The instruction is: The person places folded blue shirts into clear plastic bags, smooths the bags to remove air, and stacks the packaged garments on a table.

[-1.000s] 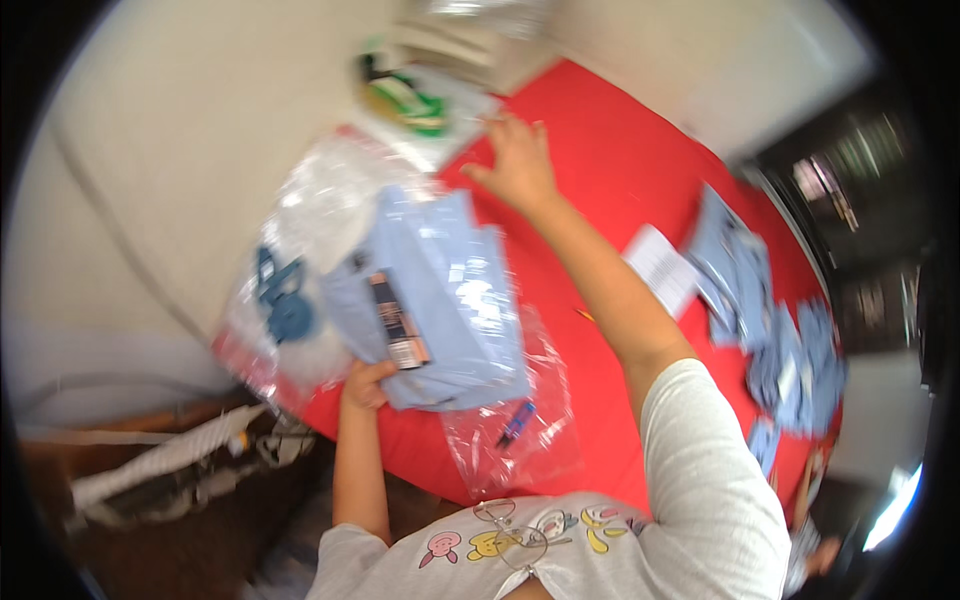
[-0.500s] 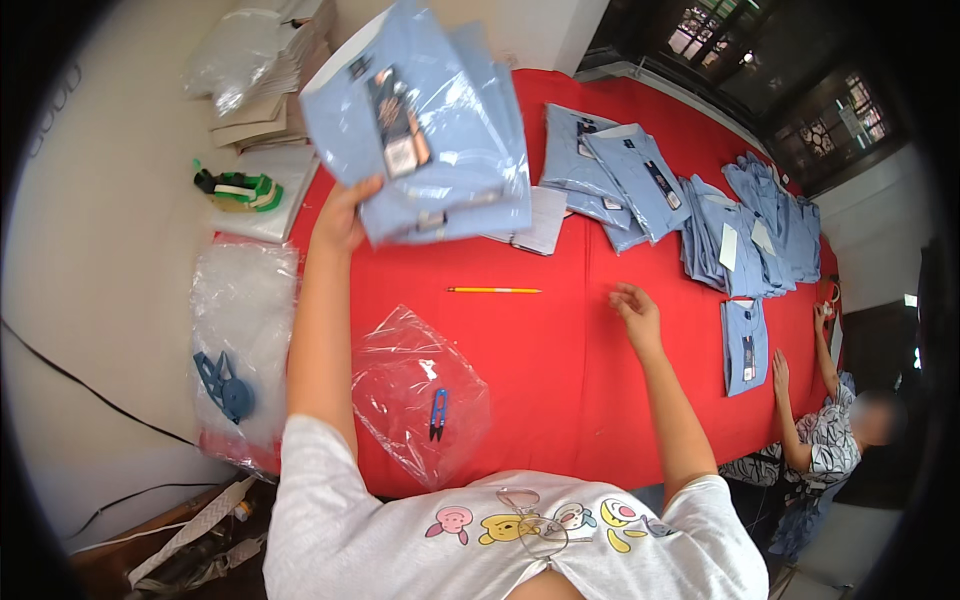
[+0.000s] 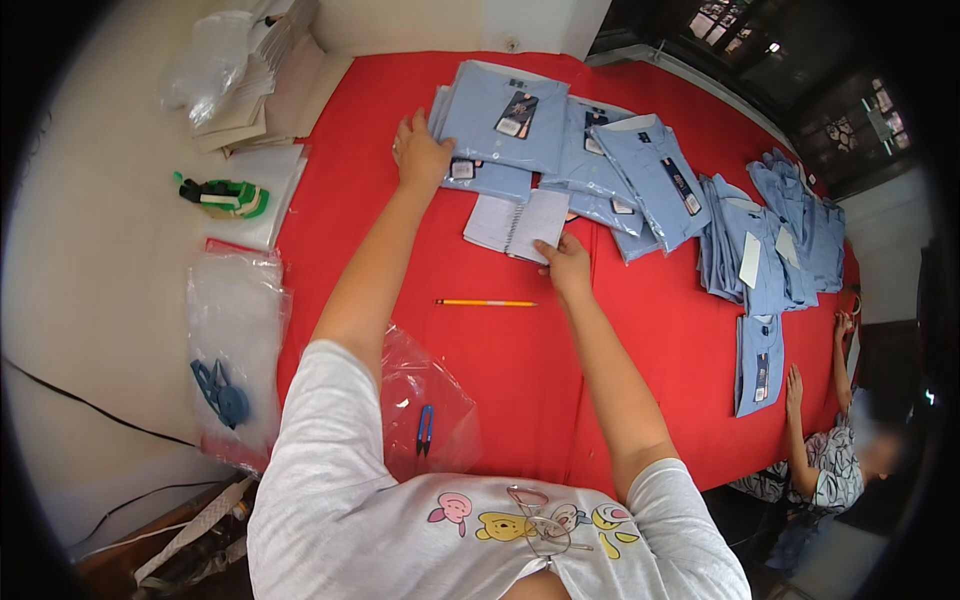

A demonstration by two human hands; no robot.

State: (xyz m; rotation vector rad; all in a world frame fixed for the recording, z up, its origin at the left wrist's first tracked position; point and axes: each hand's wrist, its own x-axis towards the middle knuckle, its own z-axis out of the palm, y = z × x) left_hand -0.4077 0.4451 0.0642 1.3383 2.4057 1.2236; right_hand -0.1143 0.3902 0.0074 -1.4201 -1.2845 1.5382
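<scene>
My left hand (image 3: 422, 152) rests against the left edge of a stack of light blue shirts (image 3: 479, 112) in clear bags at the table's far side. Its fingers are apart, the thumb touching the stack's edge. Dark labels show on the bagged shirts. Just in front of the stack lies an open spiral notebook (image 3: 487, 222) with pale pages. My right hand (image 3: 567, 265) pinches the notebook's near right corner between thumb and fingers. A yellow pencil (image 3: 487, 303) lies on the red cloth nearer to me.
More bagged shirts (image 3: 650, 180) and folded shirts (image 3: 745, 235) lie to the right, near a co-worker's hands. Blue thread snips (image 3: 425, 430) rest by a clear bag (image 3: 445, 385). At left are a green tape dispenser (image 3: 235, 198), plastic bags (image 3: 232, 310) and a blue tool (image 3: 220, 392).
My left hand has brought the raised stack of bagged shirts down to the far side of the table. My right hand has moved left and taken hold of the notebook.
</scene>
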